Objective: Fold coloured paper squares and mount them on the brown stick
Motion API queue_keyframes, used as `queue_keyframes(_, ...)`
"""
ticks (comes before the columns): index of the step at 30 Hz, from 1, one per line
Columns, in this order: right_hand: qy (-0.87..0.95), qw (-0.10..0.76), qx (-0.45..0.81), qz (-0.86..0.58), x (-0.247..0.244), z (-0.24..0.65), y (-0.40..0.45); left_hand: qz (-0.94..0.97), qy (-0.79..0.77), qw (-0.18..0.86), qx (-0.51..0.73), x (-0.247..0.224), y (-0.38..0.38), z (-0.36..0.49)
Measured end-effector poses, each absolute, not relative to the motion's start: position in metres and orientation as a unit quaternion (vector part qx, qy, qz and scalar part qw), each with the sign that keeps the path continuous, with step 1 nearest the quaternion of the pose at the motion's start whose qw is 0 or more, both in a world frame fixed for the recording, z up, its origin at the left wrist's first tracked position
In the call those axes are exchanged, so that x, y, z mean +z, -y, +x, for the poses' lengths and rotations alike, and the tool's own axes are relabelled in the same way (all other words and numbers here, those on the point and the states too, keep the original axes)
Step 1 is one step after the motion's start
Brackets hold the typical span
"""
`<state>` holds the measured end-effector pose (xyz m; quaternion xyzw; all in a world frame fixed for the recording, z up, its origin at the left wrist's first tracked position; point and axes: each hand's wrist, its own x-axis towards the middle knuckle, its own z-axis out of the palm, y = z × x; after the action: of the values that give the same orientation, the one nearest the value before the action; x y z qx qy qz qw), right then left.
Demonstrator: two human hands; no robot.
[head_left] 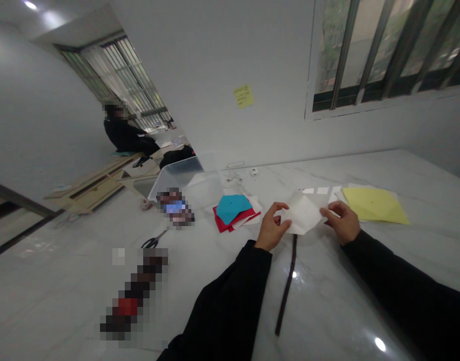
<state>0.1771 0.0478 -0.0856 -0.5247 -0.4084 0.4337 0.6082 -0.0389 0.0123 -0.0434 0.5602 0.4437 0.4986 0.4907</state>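
Note:
A white sheet of paper point(302, 213) is held up over the marble table between my two hands. My left hand point(273, 225) pinches its left edge between thumb and fingers. At the right edge, my right hand point(341, 221) grips it the same way. A thin dark brown strip point(287, 288) runs down the table from under the paper. To the left lies a pile of paper pieces, a blue one point(233, 207) on top of red point(225, 224) and white ones. Yellow paper point(376, 204) rests to the right of my right hand.
Scissors point(151, 242), a blurred phone-like object point(175, 206) and a pixelated dark object point(134, 296) are on the left. Behind them stands a clear plastic bin point(160, 178). A yellow note point(244, 96) is on the wall. A person point(121, 133) sits in the far left background.

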Motion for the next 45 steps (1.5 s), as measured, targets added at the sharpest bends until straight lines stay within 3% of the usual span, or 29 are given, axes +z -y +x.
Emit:
queue_keyframes(3,0.478,0.580,0.431,-0.499,-0.085,0.179,-0.047,0.581,-0.457,0.466,0.487,-0.045,-0.016,-0.041)
queue_keyframes(9,0.605,0.440,0.492,-0.446,-0.080,0.179,-0.043,0.511,-0.455,0.483,0.545,-0.044,-0.028,-0.053)
queue_keyframes(18,0.547,0.474,0.518,-0.457,-0.085,0.183,-0.050,0.439,-0.401,0.569,0.568,-0.045,-0.035,-0.067)
queue_keyframes(26,0.600,0.523,0.408,-0.447,-0.065,0.173,-0.034,0.560,-0.417,0.504,0.508,-0.037,-0.027,-0.062)
queue_keyframes(35,0.653,0.427,0.366,-0.508,-0.077,0.178,-0.040,0.534,-0.324,0.580,0.523,-0.035,-0.023,-0.055)
queue_keyframes(40,0.626,0.433,0.468,-0.450,-0.076,0.179,-0.043,0.447,-0.300,0.642,0.545,-0.038,-0.026,-0.062)
queue_keyframes(45,0.476,0.462,0.604,-0.442,-0.070,0.173,-0.039,0.419,-0.299,0.662,0.545,-0.037,-0.025,-0.062)
